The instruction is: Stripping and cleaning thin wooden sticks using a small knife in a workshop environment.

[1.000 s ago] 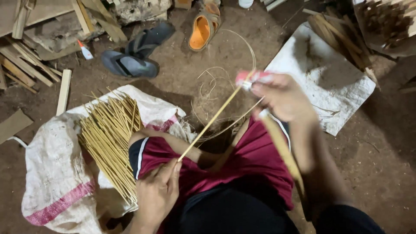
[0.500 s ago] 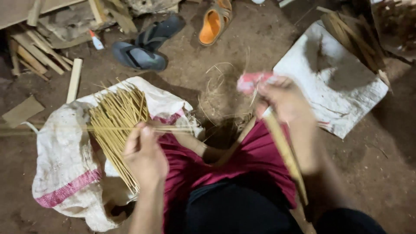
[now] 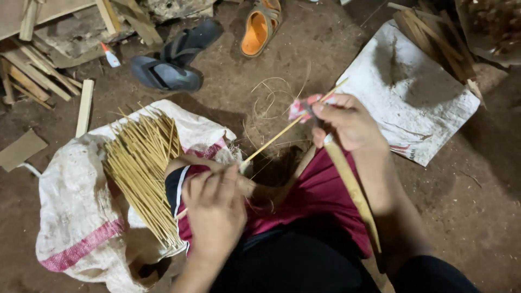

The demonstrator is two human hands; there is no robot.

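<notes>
My left hand [image 3: 216,202] grips the near end of a thin bamboo stick [image 3: 274,139] over my lap, which is covered by maroon shorts [image 3: 315,201]. The stick runs up and right to my right hand [image 3: 347,122]. That hand is closed on a knife with a long wooden handle [image 3: 350,184] that lies along my forearm; its blade end meets the stick near a pink-wrapped finger [image 3: 302,106]. A pile of similar thin sticks [image 3: 144,165] lies on a white sack [image 3: 70,206] just left of my left hand.
Curled bamboo shavings [image 3: 271,97] lie on the dirt floor ahead. Dark sandals [image 3: 171,57] and an orange sandal [image 3: 259,24] sit farther off. Wood scraps [image 3: 32,70] are at the upper left. Another white sack [image 3: 412,92] with sticks lies at right.
My left hand laid a stick toward the pile at left, then came back to my lap holding a stick that again reaches my right hand. The right hand stayed near the same place.
</notes>
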